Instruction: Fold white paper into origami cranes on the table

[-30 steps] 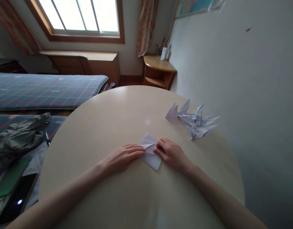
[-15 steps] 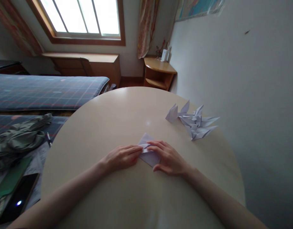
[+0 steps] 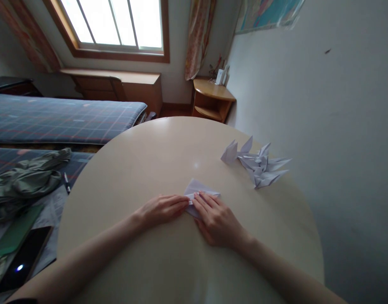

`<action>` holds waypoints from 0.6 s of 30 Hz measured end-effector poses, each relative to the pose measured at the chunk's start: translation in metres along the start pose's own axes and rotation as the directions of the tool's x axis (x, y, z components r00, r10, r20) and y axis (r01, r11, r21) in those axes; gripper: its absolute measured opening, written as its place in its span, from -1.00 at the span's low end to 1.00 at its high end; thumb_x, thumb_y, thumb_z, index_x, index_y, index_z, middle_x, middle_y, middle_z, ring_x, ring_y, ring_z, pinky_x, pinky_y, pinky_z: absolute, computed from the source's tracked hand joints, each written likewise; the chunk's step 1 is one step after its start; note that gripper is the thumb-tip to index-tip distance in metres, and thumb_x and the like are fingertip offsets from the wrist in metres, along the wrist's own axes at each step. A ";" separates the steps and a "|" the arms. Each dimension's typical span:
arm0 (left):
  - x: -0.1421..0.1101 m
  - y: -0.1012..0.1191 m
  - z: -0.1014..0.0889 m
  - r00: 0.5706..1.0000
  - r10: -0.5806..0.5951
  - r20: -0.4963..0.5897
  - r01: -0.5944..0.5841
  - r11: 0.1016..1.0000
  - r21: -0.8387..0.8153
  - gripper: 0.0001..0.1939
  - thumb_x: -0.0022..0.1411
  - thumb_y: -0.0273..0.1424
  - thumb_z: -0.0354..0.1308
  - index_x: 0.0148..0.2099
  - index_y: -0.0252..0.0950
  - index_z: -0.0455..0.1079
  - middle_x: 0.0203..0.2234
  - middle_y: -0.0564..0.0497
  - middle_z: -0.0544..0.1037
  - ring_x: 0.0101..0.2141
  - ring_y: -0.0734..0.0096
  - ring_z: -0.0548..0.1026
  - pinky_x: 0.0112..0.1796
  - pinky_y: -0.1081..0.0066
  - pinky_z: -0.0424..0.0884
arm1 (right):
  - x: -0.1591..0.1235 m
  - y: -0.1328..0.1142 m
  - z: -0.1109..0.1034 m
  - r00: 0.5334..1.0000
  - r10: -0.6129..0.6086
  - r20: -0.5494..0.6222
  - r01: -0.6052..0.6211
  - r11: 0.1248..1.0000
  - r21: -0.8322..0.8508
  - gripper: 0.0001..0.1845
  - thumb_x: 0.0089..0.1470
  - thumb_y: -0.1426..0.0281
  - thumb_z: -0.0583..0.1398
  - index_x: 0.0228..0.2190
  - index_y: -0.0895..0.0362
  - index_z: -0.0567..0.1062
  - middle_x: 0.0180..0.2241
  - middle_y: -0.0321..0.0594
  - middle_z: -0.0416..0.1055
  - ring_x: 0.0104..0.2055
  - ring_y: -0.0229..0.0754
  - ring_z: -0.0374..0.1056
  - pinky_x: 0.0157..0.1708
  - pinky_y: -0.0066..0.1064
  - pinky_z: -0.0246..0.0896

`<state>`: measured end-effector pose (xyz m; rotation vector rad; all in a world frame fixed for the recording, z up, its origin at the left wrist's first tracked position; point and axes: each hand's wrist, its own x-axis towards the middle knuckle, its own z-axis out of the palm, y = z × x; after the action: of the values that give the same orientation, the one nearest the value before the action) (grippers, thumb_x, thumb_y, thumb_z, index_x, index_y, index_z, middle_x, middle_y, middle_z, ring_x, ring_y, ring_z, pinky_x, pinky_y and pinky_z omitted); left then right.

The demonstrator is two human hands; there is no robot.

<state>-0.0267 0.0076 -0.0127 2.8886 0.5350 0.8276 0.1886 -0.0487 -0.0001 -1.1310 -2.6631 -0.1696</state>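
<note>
A folded sheet of white paper (image 3: 197,186) lies on the round table (image 3: 149,160) in front of me, a narrow flap turned up across its middle. At its left edge, my left hand (image 3: 164,208) is closed, fingers together and pinching the paper. My right hand (image 3: 217,219) lies over the right part of the sheet. Its fingers are stretched out flat, with the tips pressing on the flap and the thumb low beside the paper. Part of the sheet is hidden under this hand. Several white origami cranes (image 3: 260,164) stand bunched together at the right back.
The wall (image 3: 346,126) runs close along the table's right side. On the left is a bed (image 3: 61,120), with a dark green cloth (image 3: 29,177), a pen (image 3: 66,182), a green folder (image 3: 17,230) and a phone (image 3: 25,257) nearer me.
My right hand has slid down and slightly left, its fingers now flatter across the flap and its thumb drawn in. My left hand has stayed at the paper's left edge. The view has shifted slightly.
</note>
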 end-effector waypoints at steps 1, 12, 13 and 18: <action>0.001 0.001 -0.001 1.000 -0.009 -0.002 0.009 1.000 -0.020 -0.71 0.34 -0.45 -0.13 -0.08 -0.34 0.41 -0.19 -0.11 0.57 -0.22 0.38 0.55 -0.17 0.43 0.52 | 0.000 -0.001 0.002 1.000 -0.004 -0.021 0.003 1.000 -0.021 -0.51 0.09 0.41 0.01 0.02 0.41 0.34 0.05 0.16 0.32 0.11 0.10 0.21 0.07 -0.10 0.14; 0.004 0.007 -0.008 0.965 -0.031 -0.261 0.009 0.996 -0.084 -0.72 0.28 -0.50 -0.04 0.03 -0.32 0.31 -0.12 -0.16 0.51 -0.08 0.33 0.47 -0.09 0.36 0.46 | -0.001 0.015 0.010 0.964 -0.064 -0.258 0.052 0.997 -0.055 -0.67 0.14 0.60 -0.01 -0.16 0.27 0.49 -0.16 0.01 0.51 -0.11 -0.04 0.44 -0.19 -0.25 0.37; 0.004 0.007 -0.010 0.948 -0.023 -0.318 0.005 0.998 -0.058 -0.68 0.29 -0.50 -0.06 0.07 -0.34 0.27 -0.08 -0.19 0.47 -0.01 0.28 0.41 -0.04 0.28 0.42 | -0.001 0.017 0.010 0.951 -0.045 -0.307 0.045 0.999 -0.010 -0.67 0.13 0.60 0.00 -0.16 0.25 0.49 -0.19 0.00 0.52 -0.14 -0.07 0.46 -0.20 -0.28 0.37; 0.002 0.005 -0.004 0.736 0.017 -0.676 0.059 0.994 0.089 -0.64 0.27 -0.43 -0.05 0.11 -0.39 0.21 -0.08 -0.20 0.32 0.03 0.18 0.30 0.03 0.12 0.30 | -0.002 0.026 0.003 0.803 0.356 -0.478 -0.127 0.886 0.446 -0.77 0.09 0.46 0.11 -0.26 0.14 0.54 -0.37 -0.14 0.58 -0.40 -0.16 0.50 -0.41 -0.45 0.38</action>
<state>-0.0261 0.0030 -0.0072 2.5687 0.6699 1.9237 0.2079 -0.0313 -0.0030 -1.0772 -1.9051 0.0839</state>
